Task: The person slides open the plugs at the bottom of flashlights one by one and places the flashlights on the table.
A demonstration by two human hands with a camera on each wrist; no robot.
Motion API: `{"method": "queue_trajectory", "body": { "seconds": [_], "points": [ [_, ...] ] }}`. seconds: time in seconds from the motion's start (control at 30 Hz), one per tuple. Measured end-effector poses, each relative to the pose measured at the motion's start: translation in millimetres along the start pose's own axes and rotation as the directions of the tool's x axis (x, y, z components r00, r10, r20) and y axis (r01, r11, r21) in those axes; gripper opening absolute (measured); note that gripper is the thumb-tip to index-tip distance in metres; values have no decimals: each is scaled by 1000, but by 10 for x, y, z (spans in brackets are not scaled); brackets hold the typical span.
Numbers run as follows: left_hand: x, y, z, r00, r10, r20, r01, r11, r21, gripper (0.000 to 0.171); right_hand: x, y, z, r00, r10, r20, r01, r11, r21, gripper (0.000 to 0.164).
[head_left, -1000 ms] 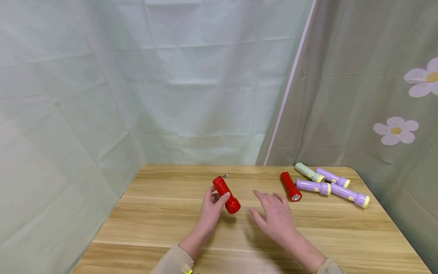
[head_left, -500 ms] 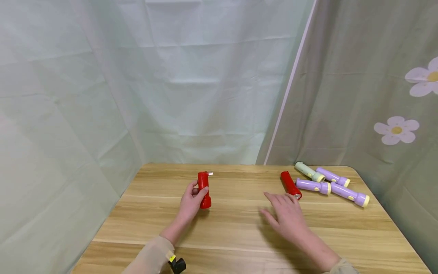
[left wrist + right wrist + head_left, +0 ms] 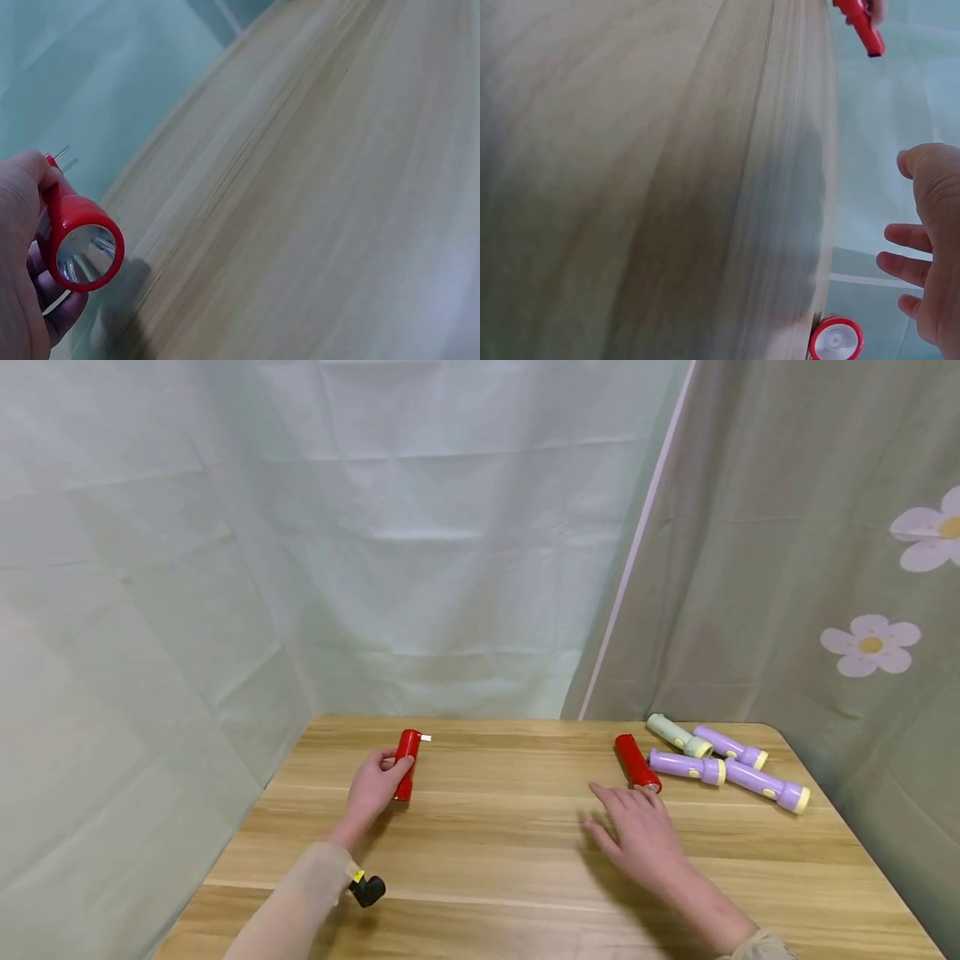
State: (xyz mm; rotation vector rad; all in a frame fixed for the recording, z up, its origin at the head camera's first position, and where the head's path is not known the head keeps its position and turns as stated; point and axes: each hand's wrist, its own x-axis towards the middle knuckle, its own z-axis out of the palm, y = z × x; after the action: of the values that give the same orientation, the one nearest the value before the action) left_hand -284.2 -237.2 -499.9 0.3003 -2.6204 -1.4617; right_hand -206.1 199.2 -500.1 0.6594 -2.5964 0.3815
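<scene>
My left hand grips a red flashlight over the left part of the table, its tail end pointing away from me. Two metal plug prongs stick out sideways near that tail. The left wrist view shows the flashlight's round silver reflector, facing the camera. On the right, my right hand hovers over the wood with fingers spread and nothing in them. Just beyond its fingertips lies a second red flashlight; its red-rimmed lens appears low in the right wrist view.
Right of the second red flashlight lie a pale green flashlight and several purple ones with cream rims, such as the purple flashlight nearest the right edge. Pale curtains stand behind the wooden table.
My left hand has carried the red flashlight leftward from the middle of the table, turning it more upright in the head view. My right hand has drifted right, close to the other red flashlight.
</scene>
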Motion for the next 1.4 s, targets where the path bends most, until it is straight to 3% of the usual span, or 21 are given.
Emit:
{"method": "queue_trajectory", "body": {
  "seconds": [0.13, 0.27, 0.5, 0.83, 1.4],
  "points": [
    [115, -68, -83, 1000, -18, 10, 17, 994, 112, 58, -8, 0, -6, 1000, -8, 0, 8, 1000, -5, 61],
    [178, -81, -141, 999, -43, 6, 41, 985, 170, 56, -15, 1, -4, 1000, -12, -1, 12, 1000, -8, 61],
    [204, -58, -181, 995, -105, 3, 102, 980, 173, 53, -49, 49, 13, 1000, -17, 5, 17, 1000, -20, 61],
    [248, -83, -196, 994, -106, 6, 100, 958, 269, 53, -161, 242, -51, 1000, -11, 16, 12, 998, -67, 58],
    [253, -60, -237, 992, -115, 47, 97, 956, 278, 56, -242, 369, -90, 1000, 14, 21, -13, 997, -72, 60]
  ]
}}
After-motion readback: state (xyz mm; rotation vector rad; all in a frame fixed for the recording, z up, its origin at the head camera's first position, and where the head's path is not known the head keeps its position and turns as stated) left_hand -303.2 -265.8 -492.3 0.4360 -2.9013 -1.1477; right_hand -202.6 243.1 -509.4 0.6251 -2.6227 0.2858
